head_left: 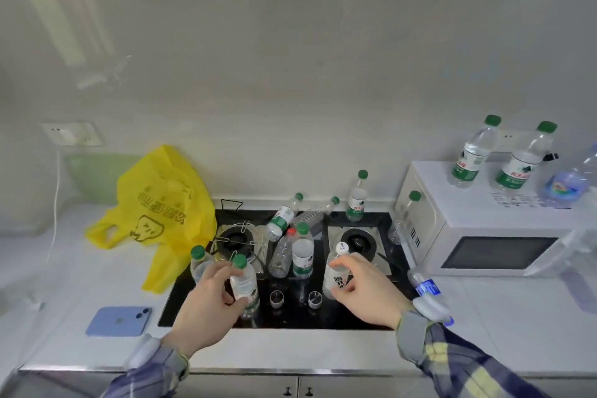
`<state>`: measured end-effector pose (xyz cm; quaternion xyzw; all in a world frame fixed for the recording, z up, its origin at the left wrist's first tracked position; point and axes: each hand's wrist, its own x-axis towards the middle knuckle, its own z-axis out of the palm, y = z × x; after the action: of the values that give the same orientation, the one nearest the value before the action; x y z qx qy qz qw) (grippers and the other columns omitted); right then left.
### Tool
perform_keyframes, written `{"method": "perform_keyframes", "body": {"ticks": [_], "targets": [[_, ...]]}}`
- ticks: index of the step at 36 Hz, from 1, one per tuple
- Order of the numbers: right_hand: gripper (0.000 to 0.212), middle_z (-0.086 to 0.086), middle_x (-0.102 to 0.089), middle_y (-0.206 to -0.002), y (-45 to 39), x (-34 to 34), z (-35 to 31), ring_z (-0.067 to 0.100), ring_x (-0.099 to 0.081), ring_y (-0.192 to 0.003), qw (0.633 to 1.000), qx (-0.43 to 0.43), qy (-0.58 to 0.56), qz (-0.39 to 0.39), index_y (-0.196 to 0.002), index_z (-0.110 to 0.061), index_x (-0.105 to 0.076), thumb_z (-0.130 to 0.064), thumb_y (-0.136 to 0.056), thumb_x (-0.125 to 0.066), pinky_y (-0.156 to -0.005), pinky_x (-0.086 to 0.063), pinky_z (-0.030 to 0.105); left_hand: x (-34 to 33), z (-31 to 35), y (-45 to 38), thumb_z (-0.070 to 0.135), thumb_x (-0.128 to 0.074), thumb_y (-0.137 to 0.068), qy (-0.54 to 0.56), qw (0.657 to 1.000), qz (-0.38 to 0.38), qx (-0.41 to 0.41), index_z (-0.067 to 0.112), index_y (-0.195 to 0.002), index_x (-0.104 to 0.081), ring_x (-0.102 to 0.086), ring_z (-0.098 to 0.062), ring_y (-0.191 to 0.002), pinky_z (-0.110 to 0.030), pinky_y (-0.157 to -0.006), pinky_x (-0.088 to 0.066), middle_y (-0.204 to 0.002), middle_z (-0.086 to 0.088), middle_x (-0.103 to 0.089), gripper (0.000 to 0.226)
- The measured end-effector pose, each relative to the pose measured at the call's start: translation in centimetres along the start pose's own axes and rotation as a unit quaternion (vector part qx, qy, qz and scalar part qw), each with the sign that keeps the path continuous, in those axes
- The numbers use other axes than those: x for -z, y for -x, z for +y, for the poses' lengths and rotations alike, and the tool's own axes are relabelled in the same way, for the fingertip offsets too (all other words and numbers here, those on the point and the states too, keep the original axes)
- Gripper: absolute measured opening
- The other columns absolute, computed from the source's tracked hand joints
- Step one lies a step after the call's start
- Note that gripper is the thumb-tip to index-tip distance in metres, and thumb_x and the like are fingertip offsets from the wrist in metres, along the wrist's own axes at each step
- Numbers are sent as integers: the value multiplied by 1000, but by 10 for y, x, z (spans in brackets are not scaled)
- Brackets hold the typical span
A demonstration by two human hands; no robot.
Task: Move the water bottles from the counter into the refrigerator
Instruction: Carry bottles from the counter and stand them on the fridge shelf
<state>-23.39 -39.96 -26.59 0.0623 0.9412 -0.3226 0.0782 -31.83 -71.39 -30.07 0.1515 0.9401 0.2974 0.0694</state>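
our left hand [206, 300] has its grip curled round a green-capped bottle [244, 284], our right hand [365, 291] pinching a white-capped bottle [336, 271]; both stand on the black stove [290, 317] set in the white surface [484, 333], more bottles [302, 252] behind.

Left hand [206, 297] round green-capped bottle [244, 284], right hand [365, 291] round white-capped bottle [336, 271], over black stove [290, 317].
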Motion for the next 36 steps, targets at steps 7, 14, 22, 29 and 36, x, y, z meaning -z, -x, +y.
{"method": "perform_keyframes", "body": {"ticks": [7, 14, 22, 29, 36], "targets": [[49, -17, -41, -138, -33, -12, -28, 4, -68, -88, 1000, 12, 24, -12, -138, -37, -49, -39, -91, -64, -97, -50, 35, 29, -45, -22, 27, -78, -80, -4, 997, 73, 27, 33, -125, -56, -66, -2, -66, -35, -74, -55, -140, 7, -39, 51], [67, -13, -23, -160, -83, -29, -44, 17, -66, -112, 998, 4, 67, 6, -151, -35, -35, -41, -89, -59, -99, -50, 39, 44, -73, -61, 36, -70, -88, -53, 996, 17, 64, 30, -148, -40, -68, -7, -71, -33, -85, -46, -159, 1, -23, 67], [87, -2, 2, -170, -129, -48, -53, 30, -55, -132, 991, -51, 122, -17, -162, -25, -12, -32, -92, -64, -101, -51, 39, 35, -81, -76, 29, -58, -97, -90, 992, -63, 57, 30, -155, -33, -62, -21, -116, -34, -103, -46, -164, 4, -22, 63], [92, -4, 2, -170, -153, -59, -43, 26, -53, -135, 984, -74, 157, -29, -163, -25, -8, -33, -91, -64, -95, -52, 35, 29, -83, -74, 25, -58, -96, -101, 993, -39, 40, 37, -125, -57, -62, -19, -98, -32, -86, -50, -137, 6, -47, 32], [38, 0, -47, -128, -156, -64, -45, 30, -63, -104, 986, -59, 157, -6, -128, -26, -53, -24, -90, -60, -81, -48, 35, 17, -96, -64, 34, -64, -92, -98, 993, -47, 42, 41, -102, -59, -62, -17, -96, -32, -83, -52, -121, 13, -46, 13]]}}
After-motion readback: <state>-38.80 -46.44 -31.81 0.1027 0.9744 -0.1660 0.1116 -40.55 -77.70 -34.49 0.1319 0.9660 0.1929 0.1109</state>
